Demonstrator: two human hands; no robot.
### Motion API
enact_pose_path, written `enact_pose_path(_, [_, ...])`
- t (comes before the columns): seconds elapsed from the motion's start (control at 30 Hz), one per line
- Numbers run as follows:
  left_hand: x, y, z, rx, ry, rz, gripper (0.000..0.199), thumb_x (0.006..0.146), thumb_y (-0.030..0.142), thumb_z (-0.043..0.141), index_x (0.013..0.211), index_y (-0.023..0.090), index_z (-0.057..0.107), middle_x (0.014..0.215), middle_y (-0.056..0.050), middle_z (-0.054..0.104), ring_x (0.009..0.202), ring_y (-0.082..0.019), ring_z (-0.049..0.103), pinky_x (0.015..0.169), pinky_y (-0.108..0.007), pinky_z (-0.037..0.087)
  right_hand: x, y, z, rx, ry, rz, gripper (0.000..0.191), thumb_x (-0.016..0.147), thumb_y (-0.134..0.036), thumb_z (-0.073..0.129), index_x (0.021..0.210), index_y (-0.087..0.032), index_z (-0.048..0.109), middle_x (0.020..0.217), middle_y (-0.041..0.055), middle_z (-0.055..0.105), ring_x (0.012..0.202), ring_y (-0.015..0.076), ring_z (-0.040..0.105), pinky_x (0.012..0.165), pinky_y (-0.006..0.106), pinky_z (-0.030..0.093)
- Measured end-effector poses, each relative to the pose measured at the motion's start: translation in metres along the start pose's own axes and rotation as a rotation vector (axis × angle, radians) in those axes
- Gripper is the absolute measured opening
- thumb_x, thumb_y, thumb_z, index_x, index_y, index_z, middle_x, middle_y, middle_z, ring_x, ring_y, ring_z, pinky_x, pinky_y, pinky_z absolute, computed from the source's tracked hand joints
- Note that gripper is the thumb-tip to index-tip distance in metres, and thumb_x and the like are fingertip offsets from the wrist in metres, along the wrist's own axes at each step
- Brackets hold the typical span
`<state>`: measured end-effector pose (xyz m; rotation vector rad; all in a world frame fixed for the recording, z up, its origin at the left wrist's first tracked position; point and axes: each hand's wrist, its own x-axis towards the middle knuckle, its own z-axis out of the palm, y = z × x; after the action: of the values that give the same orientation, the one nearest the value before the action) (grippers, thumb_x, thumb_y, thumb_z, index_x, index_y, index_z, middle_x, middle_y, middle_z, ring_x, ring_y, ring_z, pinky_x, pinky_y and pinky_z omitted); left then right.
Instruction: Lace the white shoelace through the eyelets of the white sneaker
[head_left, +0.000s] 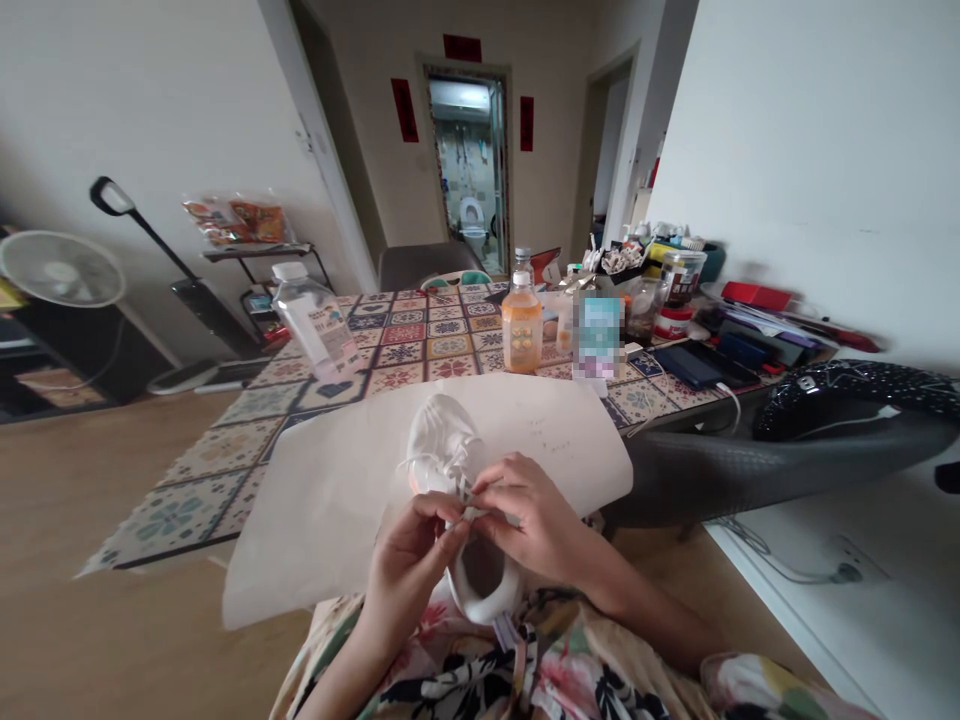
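A white lace-up shoe (442, 430) points away from me, its toe on a large white sheet of paper (322, 510) and its heel opening close to my lap. Both my hands meet over the top of its tongue. My left hand (412, 545) pinches at the white shoelace (459, 468) from the left side. From the right, my right hand (529, 515) closes thumb and fingers on the lace at the same spot. The fingertips nearly touch, and the exact bit of lace between them is partly hidden. Loose lace shows across the front of the shoe.
The paper overhangs the near edge of a table with a patterned cloth (405, 335). Beyond it stand a clear bottle (319, 325) and an orange drink bottle (522, 330). Jars, a dark phone (705, 365) and papers crowd the right. A grey chair (697, 475) stands at the right.
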<state>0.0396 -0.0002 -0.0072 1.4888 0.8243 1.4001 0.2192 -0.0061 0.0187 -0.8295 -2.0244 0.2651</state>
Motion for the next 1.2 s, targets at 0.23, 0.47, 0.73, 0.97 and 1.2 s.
enact_pose_path(0.23, [0.003, 0.006, -0.003, 0.165, -0.087, 0.145, 0.010, 0.084, 0.029, 0.072, 0.085, 0.021, 0.077, 0.075, -0.004, 0.071, 0.068, -0.017, 0.063, 0.063, -0.025, 0.049, -0.002, 0.005, 0.001, 0.209, -0.016, 0.165, 0.007, 0.084, -0.020, 0.074, 0.084, -0.018, 0.066, 0.098, 0.0048, 0.062, 0.100, 0.0200, 0.059, 0.092, 0.036, 0.046])
enact_pose_path(0.47, [0.006, 0.011, -0.004, 0.251, -0.065, 0.210, 0.010, 0.083, 0.027, 0.071, 0.077, 0.021, 0.076, 0.071, -0.004, 0.069, 0.065, -0.017, 0.063, 0.060, -0.026, 0.049, -0.002, 0.006, -0.004, 0.434, -0.156, 0.226, 0.017, 0.077, -0.016, 0.079, 0.086, -0.018, 0.065, 0.109, 0.0040, 0.060, 0.109, 0.0191, 0.059, 0.099, 0.034, 0.044])
enact_pose_path(0.73, [0.006, 0.011, -0.006, 0.270, -0.065, 0.155, 0.025, 0.084, 0.042, 0.070, 0.074, 0.019, 0.074, 0.069, -0.005, 0.067, 0.064, -0.018, 0.060, 0.059, -0.027, 0.047, -0.003, 0.002, 0.006, 0.070, 0.097, -0.052, 0.007, 0.092, -0.026, 0.066, 0.096, -0.021, 0.061, 0.095, 0.0051, 0.071, 0.093, 0.0187, 0.064, 0.088, 0.034, 0.045])
enact_pose_path(0.97, [0.014, 0.001, -0.015, 0.200, -0.097, 0.093, 0.029, 0.083, 0.042, 0.071, 0.066, 0.019, 0.070, 0.062, -0.002, 0.063, 0.059, -0.017, 0.057, 0.057, -0.026, 0.046, -0.003, 0.009, 0.002, 0.047, 0.125, -0.210, 0.011, 0.095, -0.027, 0.062, 0.085, -0.025, 0.066, 0.090, 0.0042, 0.074, 0.091, 0.0174, 0.067, 0.085, 0.033, 0.048])
enact_pose_path(1.2, [0.032, -0.002, -0.021, 0.443, 0.031, 0.163, 0.022, 0.079, 0.028, 0.067, 0.059, 0.020, 0.066, 0.059, 0.000, 0.060, 0.058, -0.016, 0.053, 0.058, -0.026, 0.042, 0.004, 0.010, -0.017, 0.149, -0.082, -0.313, 0.021, 0.094, -0.032, 0.066, 0.074, -0.025, 0.068, 0.078, -0.0026, 0.077, 0.088, 0.0179, 0.068, 0.092, 0.040, 0.043])
